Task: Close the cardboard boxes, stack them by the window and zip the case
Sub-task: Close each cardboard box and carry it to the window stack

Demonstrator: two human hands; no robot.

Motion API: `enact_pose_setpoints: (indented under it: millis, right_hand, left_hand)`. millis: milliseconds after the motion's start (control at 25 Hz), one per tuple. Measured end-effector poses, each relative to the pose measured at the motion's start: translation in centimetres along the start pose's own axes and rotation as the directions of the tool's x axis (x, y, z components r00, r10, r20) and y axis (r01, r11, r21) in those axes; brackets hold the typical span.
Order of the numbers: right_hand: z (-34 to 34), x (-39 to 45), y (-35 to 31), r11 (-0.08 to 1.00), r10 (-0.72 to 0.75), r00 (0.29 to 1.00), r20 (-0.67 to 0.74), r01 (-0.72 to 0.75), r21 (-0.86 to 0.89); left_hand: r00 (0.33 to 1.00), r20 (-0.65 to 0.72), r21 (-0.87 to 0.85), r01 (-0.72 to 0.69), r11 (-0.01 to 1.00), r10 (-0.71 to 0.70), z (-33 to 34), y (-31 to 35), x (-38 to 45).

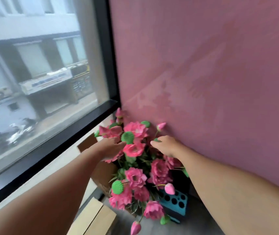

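Your two bare arms reach into the corner where a black-framed window [33, 82] meets a pink wall [211, 82]. Your left hand [109, 147] lies palm down, fingers extended and loosely together, on the pink artificial flowers [135, 146] at the top of the bunch; it grips nothing visible. Your right hand [165, 145] comes in from the wall side, fingers spread and partly buried among the blooms, and whether it holds a stem cannot be told. The flowers stand out of an open cardboard box [101, 173] below the window sill, its flap [87, 143] raised beside your left forearm. A second cardboard box [94, 217] sits closed on the floor at the lower edge, just under your left arm. A blue perforated crate [174, 202] shows beneath the flowers. The picture is motion-blurred.
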State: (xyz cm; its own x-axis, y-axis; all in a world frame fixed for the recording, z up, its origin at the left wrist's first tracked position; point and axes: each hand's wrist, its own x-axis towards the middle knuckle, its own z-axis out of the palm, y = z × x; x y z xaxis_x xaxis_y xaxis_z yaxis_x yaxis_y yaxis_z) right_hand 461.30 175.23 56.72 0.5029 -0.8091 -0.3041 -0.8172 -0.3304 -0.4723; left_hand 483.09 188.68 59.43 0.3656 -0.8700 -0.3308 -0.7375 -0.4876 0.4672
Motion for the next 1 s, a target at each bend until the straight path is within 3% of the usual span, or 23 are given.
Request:
enact_pose_setpoints:
  millis: [160, 320, 480, 640, 880, 1000]
  right_hand:
    - [-5.4, -5.0, 11.8, 0.974, 0.199, 0.975, -0.103, -0.185, 0.133]
    - [-9.6, -11.4, 23.9, 0.917, 0.361, 0.920, -0.154, -0.320, 0.238]
    - [-12.8, -18.5, 34.7, 0.851, 0.498, 0.838, -0.223, -0.423, 0.312]
    - [-14.8, -26.9, 42.7, 0.773, 0.618, 0.739, -0.268, -0.507, 0.382]
    - [-15.7, -36.1, 51.4, 0.539, 0.833, 0.488, -0.261, -0.607, 0.585]
    - [-17.3, -39.2, 55.7, 0.452, 0.889, 0.386, -0.245, -0.661, 0.598]
  left_hand:
    - [0.979, 0.030, 0.222, -0.205, 0.953, 0.204, 4.9, 11.8, 2.2]
    - [0.900, 0.201, 0.213, -0.426, 0.879, 0.388, 12.0, 24.8, 2.8]
    - [0.845, 0.279, 0.232, -0.519, 0.822, 0.455, 19.5, 37.2, 1.2]
    - [0.690, 0.440, 0.326, -0.720, 0.613, 0.575, 26.6, 47.0, -0.6]
    - [0.444, 0.603, 0.196, -0.888, 0.416, 0.663, 35.8, 60.0, -3.7]
    - [0.344, 0.657, 0.145, -0.931, 0.335, 0.671, 40.8, 66.6, -4.3]
